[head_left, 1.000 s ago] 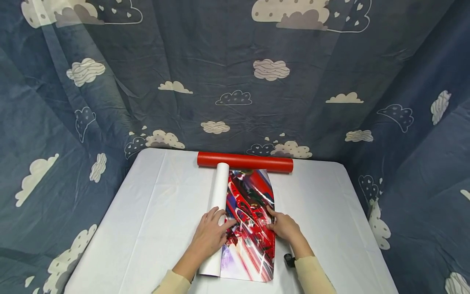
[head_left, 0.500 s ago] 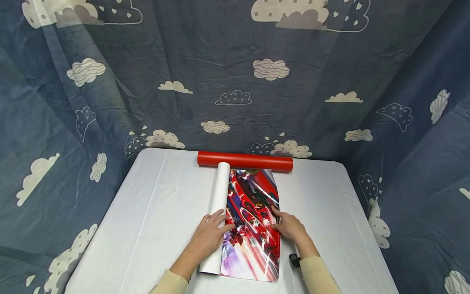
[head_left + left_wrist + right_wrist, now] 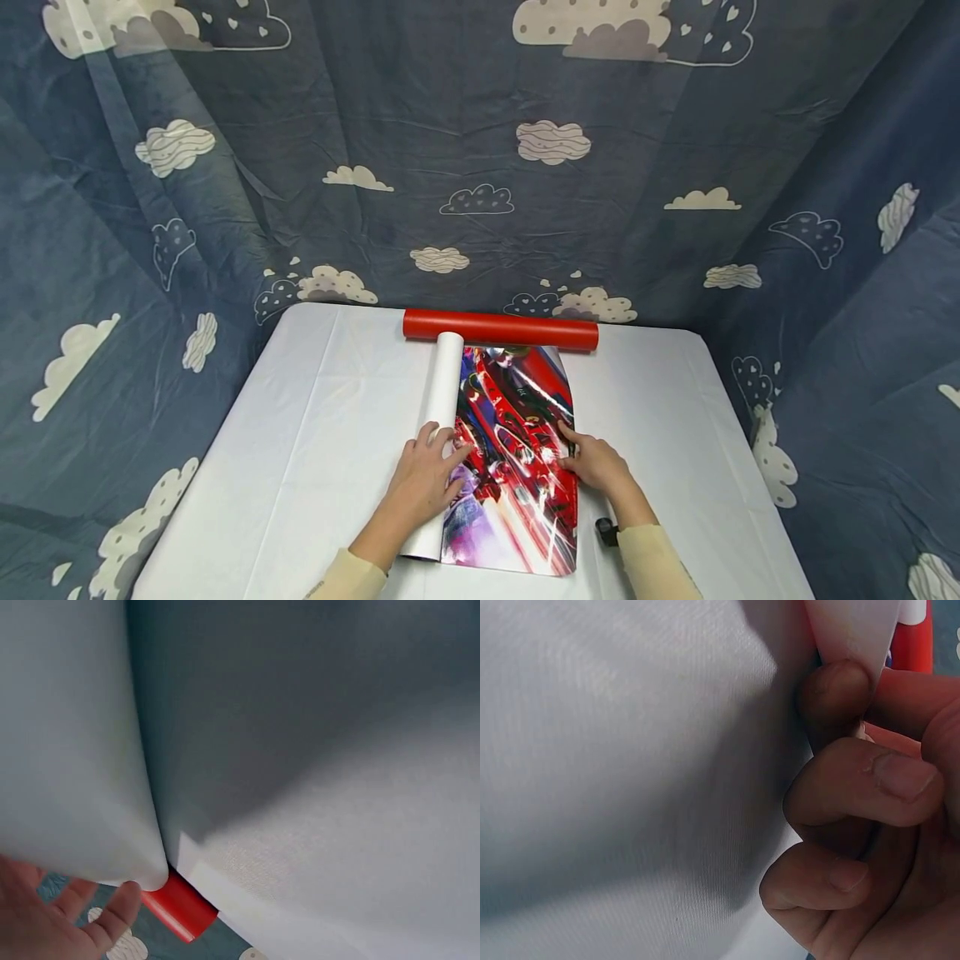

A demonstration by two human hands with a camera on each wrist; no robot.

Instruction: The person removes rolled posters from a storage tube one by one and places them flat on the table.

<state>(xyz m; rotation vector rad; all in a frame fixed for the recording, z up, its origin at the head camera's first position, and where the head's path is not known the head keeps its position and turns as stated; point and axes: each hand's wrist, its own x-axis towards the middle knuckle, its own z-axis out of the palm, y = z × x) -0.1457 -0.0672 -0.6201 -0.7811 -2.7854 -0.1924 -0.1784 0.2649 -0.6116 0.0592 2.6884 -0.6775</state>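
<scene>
A glossy poster [image 3: 517,467] with a red race car picture lies partly unrolled on the white table. Its left part is still a white roll [image 3: 446,379], standing lengthwise. My left hand [image 3: 418,483] rests on that roll with fingers spread and the thumb reaching onto the picture. In the left wrist view, fingertips [image 3: 124,904] touch the roll's curved white side. At the poster's right edge is my right hand [image 3: 596,465]. The right wrist view shows its thumb and a finger pinching the paper edge [image 3: 855,626], the other fingers curled below.
A red tube [image 3: 498,328] lies crosswise at the back of the table, just beyond the top of the roll. A small black device [image 3: 606,532] sits at the right wrist. Dark blue cloud-patterned cloth [image 3: 480,150] hangs behind and on both sides of the white tabletop [image 3: 322,450].
The right hand has drawn the poster's edge to the right, so more of the picture shows. The roll and left hand have shifted slightly left. The red tube stays put.
</scene>
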